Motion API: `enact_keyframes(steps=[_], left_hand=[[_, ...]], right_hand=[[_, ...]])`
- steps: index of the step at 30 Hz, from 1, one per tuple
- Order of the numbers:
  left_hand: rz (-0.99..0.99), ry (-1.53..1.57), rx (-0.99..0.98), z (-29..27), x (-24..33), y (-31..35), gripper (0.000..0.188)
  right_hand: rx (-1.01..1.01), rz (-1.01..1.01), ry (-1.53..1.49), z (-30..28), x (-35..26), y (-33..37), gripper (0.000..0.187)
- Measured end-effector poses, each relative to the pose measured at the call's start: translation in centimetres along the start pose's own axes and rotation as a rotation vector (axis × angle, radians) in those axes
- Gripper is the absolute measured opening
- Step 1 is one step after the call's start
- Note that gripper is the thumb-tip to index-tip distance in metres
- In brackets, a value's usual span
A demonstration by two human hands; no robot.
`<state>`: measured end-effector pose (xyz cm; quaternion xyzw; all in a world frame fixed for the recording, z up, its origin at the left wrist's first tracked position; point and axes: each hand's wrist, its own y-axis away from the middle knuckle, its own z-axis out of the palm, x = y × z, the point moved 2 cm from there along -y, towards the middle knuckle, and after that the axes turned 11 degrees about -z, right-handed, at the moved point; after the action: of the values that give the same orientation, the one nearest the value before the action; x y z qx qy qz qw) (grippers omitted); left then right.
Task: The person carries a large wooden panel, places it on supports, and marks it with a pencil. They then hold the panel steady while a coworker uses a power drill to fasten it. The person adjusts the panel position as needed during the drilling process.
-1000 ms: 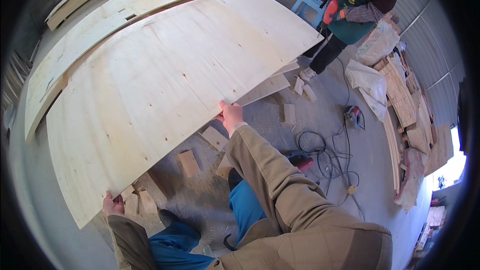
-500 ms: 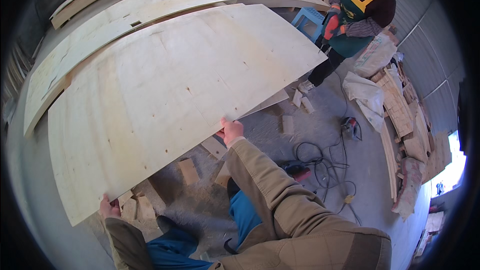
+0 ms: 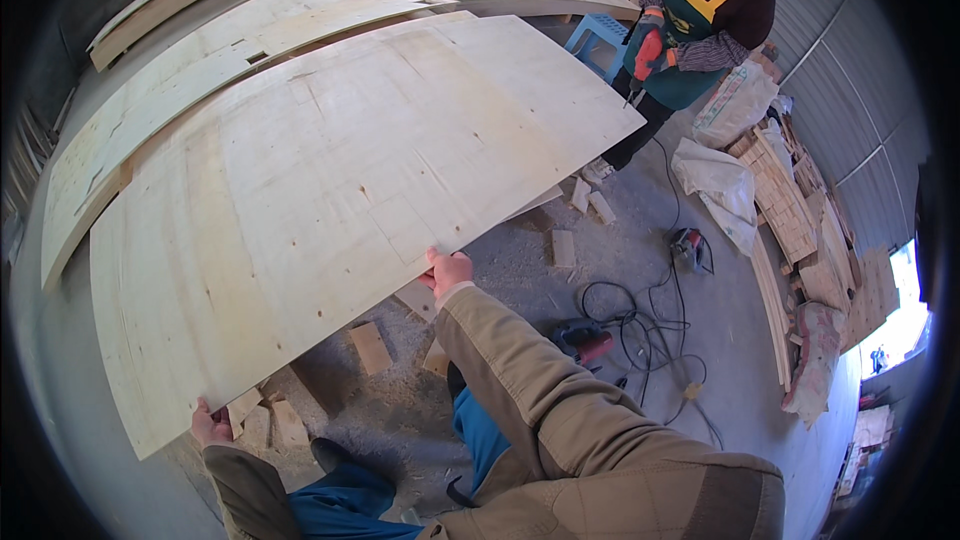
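Note:
A large pale plywood sheet (image 3: 330, 180) spreads out in front of me, tilted across the view. My left hand (image 3: 212, 424) grips its near edge by the lower left corner, thumb on top and fingers underneath. Farther right along that same edge, my right hand (image 3: 446, 272) holds the sheet in the same way. Past the far right corner stands a person (image 3: 705, 30) in a dark green apron with yellow straps. The person's gloved hands hold a red power drill (image 3: 649, 55), its tip close to the sheet's corner.
More plywood (image 3: 110, 140) lies behind the sheet. A blue stool (image 3: 598, 38) stands beside the co-worker. Wood offcuts (image 3: 371, 348) and sawdust litter the floor near my feet. To the right are a tangled cable (image 3: 650, 330), red power tools (image 3: 690, 248), sacks (image 3: 735, 105) and stacked timber (image 3: 775, 195).
The sheet and both my hands have shifted slightly left in the view. The co-worker's drill now points down more plainly beside the sheet's corner. My grip on the edge is the same.

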<state>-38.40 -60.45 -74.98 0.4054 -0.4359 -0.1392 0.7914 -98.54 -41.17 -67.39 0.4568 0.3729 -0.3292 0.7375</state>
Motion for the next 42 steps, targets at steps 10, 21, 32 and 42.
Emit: enact_keyframes(steps=[10,21,32,42], left_hand=[[0.043,-0.069,-0.023,-0.3,1.2,0.1,0.027],[0.022,-0.045,-0.035,0.4,1.7,-0.3,0.023],[0.030,-0.011,-0.105,-0.2,0.8,-0.5,0.026],[0.072,-0.296,0.030,0.4,0.4,-0.4,0.045]], right_hand=[[0.029,-0.012,-0.037,0.2,0.2,2.2,0.025],[0.085,0.038,-0.043,-0.9,0.9,2.8,0.027],[0.114,0.029,-0.056,-1.9,0.6,2.1,0.028],[0.039,0.070,0.044,-2.9,-0.5,1.6,0.030]])
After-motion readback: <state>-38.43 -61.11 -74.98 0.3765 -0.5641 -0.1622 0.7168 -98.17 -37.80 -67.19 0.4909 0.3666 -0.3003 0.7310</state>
